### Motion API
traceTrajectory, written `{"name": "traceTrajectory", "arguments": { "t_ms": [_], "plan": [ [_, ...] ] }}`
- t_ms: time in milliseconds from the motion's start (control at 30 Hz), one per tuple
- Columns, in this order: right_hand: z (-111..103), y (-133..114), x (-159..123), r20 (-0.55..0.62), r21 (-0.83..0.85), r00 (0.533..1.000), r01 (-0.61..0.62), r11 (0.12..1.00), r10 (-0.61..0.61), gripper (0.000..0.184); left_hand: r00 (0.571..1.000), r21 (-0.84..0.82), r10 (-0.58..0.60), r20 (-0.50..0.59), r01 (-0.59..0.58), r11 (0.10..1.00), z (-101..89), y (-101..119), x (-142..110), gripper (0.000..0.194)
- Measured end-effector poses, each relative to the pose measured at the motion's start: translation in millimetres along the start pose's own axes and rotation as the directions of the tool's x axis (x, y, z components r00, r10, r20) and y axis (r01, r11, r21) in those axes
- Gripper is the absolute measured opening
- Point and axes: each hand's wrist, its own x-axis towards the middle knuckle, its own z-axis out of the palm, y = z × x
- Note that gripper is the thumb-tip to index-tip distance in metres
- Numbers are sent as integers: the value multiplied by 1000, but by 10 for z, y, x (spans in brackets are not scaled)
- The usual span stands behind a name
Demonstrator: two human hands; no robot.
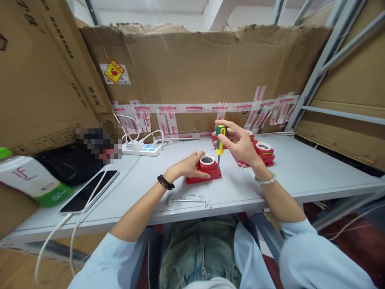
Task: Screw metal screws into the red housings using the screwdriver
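Observation:
A red plastic block with a white ring on top (207, 167) sits on the grey table (300, 168). My left hand (188, 165) is closed round its left side, steadying it. My right hand (239, 141) grips the green-and-yellow handle of a screwdriver (220, 139), which stands upright with its tip on the block's right corner. A few small screws and a thin metal tool (188, 198) lie near the front edge, below the block.
More red blocks with white rings (264, 151) stand behind my right hand. A white power strip (143, 149), a phone on a cable (90, 190), a black bag (72, 162) and a green-capped bottle (31, 176) lie left. Cardboard walls (195, 64) surround the table; metal shelf posts (325, 56) stand right.

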Motion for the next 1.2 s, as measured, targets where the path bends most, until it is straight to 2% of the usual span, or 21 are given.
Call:
{"name": "traceTrajectory", "arguments": {
  "t_ms": [133,233,300,367,433,500,567,633,700,800,867,967,1100,1133,1200],
  "plan": [
    [35,6,-13,-142,-253,987,33,967,-71,36,1000,11,13,-5,-13,1000,-4,5,-2,62],
    [27,6,-19,-148,-372,982,56,927,-118,31,1000,5,19,-7,-19,1000,-3,3,1,62],
    [3,14,-14,-82,-263,992,69,962,-93,33,1000,-1,10,-7,-10,1000,-1,2,2,63],
    [-16,22,-5,-1,-74,999,43,996,-43,35,1000,-6,2,-13,-2,1000,2,3,2,64],
    [-16,25,0,25,-2,1000,6,1000,-6,37,1000,-12,-2,-21,2,1000,3,3,-1,64],
    [4,17,-2,-41,-93,999,7,996,-11,36,1000,-14,-4,-25,3,1000,5,3,-3,63],
    [29,6,-11,-129,-247,989,34,968,-68,32,1000,-12,0,-28,0,1000,6,2,-4,62],
    [41,2,-19,-157,-352,981,53,935,-114,28,1000,-13,3,-30,-3,1000,7,1,-2,62],
    [35,11,-21,-116,-318,987,68,946,-110,27,1000,-19,4,-24,-4,1000,6,-1,1,63],
    [12,35,-11,-26,-48,998,52,997,-54,31,1000,-12,-2,-11,2,1000,5,-4,4,64],
    [5,38,-4,-3,44,1000,12,999,-12,33,1000,-7,-5,-11,5,1000,6,-7,5,65],
    [16,17,-6,-60,-81,998,-3,997,-2,37,1000,-12,-5,-22,5,1000,10,-10,4,66],
    [24,-7,-19,-151,-320,983,49,946,-102,33,1000,-9,1,-25,-1,1000,9,-6,2,64],
    [16,-5,-20,-142,-334,984,57,941,-109,32,1000,-12,2,-25,-2,1000,9,-5,2,64],
    [-12,3,-17,-79,-241,994,57,969,-78,32,1000,-21,1,-26,-1,1000,9,-6,2,64]
  ]
}}
